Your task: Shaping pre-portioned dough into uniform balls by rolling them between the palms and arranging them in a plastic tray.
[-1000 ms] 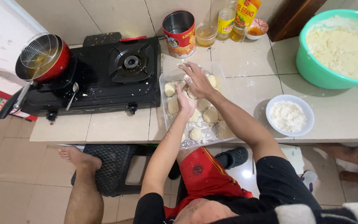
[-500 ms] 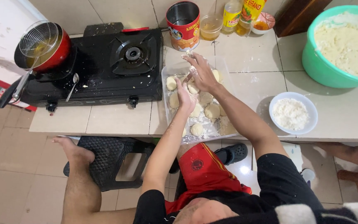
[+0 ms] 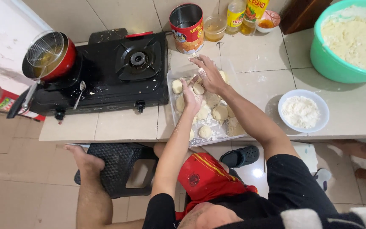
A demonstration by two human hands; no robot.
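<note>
Both hands are over the clear tray (image 3: 227, 68) of pale dough rounds (image 3: 220, 113) on the table (image 3: 259, 85). The left hand (image 3: 191, 96) lies flat and open on the rounds; the right hand (image 3: 208, 74), fingers spread, presses beside it. A white bowl (image 3: 303, 111) sits off to the right hand's side.

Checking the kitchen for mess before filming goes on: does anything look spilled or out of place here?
White crumbs and flour specks are scattered over the black two-burner gas stove and the tiled counter beside the clear rectangular tray. Nothing looks tipped over or broken.
</note>
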